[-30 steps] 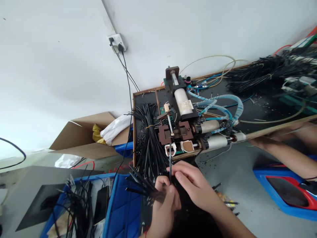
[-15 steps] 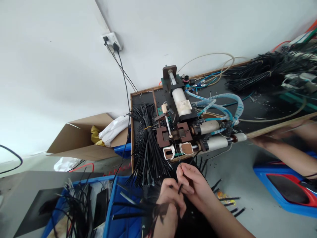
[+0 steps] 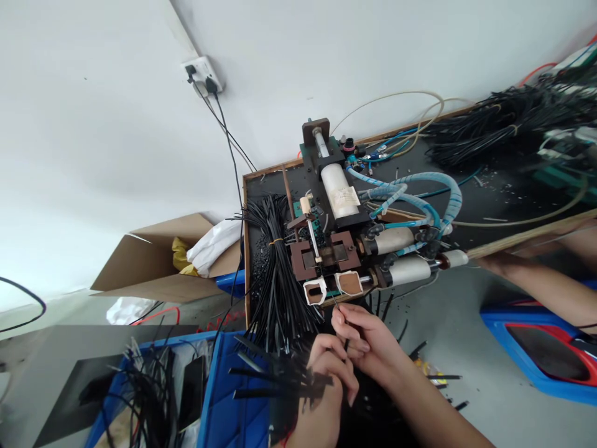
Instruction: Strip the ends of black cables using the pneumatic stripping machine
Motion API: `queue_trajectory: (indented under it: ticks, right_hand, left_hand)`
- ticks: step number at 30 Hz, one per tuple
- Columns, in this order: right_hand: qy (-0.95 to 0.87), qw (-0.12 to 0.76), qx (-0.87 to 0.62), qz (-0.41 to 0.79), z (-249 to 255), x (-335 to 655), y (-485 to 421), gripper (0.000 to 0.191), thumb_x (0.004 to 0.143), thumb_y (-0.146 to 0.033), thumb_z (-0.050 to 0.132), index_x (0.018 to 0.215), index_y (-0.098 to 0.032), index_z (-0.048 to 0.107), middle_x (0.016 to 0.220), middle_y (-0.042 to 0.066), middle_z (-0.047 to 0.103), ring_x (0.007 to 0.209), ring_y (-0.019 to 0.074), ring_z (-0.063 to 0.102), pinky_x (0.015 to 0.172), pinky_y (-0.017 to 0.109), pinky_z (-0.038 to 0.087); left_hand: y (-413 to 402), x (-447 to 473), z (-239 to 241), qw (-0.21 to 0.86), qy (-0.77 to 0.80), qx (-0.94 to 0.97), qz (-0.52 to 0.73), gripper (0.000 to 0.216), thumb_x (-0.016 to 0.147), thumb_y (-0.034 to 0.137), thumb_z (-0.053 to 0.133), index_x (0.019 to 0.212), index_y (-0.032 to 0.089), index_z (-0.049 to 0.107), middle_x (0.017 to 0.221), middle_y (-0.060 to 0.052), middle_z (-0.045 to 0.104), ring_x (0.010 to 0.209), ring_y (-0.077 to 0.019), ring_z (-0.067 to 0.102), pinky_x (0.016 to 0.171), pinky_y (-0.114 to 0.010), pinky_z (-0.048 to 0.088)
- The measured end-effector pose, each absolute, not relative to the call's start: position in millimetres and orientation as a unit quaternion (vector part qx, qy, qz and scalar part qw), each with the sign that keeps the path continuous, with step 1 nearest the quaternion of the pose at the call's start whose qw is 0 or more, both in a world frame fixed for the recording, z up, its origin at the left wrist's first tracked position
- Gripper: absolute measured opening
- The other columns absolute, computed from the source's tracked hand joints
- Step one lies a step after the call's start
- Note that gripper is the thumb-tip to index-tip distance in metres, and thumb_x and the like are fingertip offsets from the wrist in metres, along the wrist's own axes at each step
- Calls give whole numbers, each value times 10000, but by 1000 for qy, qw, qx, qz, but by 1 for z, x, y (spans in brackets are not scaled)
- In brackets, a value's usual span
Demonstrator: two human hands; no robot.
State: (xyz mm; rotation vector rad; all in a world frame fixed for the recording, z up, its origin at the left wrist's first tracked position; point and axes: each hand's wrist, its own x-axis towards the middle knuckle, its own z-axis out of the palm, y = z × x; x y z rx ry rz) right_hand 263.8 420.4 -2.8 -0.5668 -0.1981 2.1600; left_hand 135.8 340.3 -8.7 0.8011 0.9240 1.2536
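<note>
My right hand (image 3: 368, 342) is closed in a pinch on a thin black cable (image 3: 335, 301), which points up toward the front of a pneumatic clamping machine (image 3: 326, 254). Whether the cable's tip touches the jaws I cannot tell. Just left of it and lower, my left hand (image 3: 331, 367) is wrapped round a bunch of black cables (image 3: 280, 381), their ends fanning out to the left, partly blurred. Two white-edged brown pads (image 3: 349, 284) sit at the machine's front, above my fingers. A tied bundle of black cables (image 3: 278, 274) lies left of the machine.
Blue air hoses (image 3: 420, 186) loop right of the machine. A blue crate (image 3: 209, 398) with cables stands lower left, beside a cardboard box (image 3: 140, 267). More black cables (image 3: 494, 127) lie on the bench at right. Another person's arm (image 3: 536, 280) reaches in there, above a blue-and-red stool (image 3: 541, 354).
The view has shifted slightly. My right hand, still pinching the cable, has come a little closer to the machine's front. My left hand keeps its bunch and has turned slightly.
</note>
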Motion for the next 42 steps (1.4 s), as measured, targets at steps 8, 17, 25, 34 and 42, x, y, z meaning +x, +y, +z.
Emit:
queue_trajectory:
  ticks: [8,17,25,34,42]
  right_hand:
    - [-90,448,-243,855,-3,258,418,323,827,-372,906,772,-147,680,517,-113,466,380,10,122,361,164,117]
    - [-393,401,-454,692,-8,263,412,381,1023,-493,591,772,-208,625,742,27,728,462,106,441,449,239,286]
    - [-641,-65,-697,314,-14,311,399,239,978,-215,645,764,-168,741,922,221,799,910,407,783,753,442,507]
    - [-645,53,-752,127,34,315,396,336,1075,-446,523,849,-245,671,967,67,724,648,235,671,522,331,280]
    - [-665,373,-470,445,47,286,390,208,1062,-349,585,1060,-252,768,979,58,721,644,174,595,589,318,444]
  left_hand:
    - [338,136,-11,644,391,357,553,483,1048,569,602,775,197,745,1006,-44,502,588,-119,495,526,-324,332]
    - [334,128,-15,537,488,402,558,578,1075,588,521,667,230,721,907,-100,635,907,-293,598,898,-413,451]
    - [327,128,-18,611,479,368,511,547,1091,606,479,690,239,535,622,24,408,573,-174,337,572,-343,287]
    - [329,130,-12,709,377,273,531,458,997,678,643,891,255,506,627,110,310,519,-102,182,507,-255,219]
    - [329,129,-18,677,462,275,502,518,956,704,666,740,234,643,588,6,517,566,-182,474,522,-294,405]
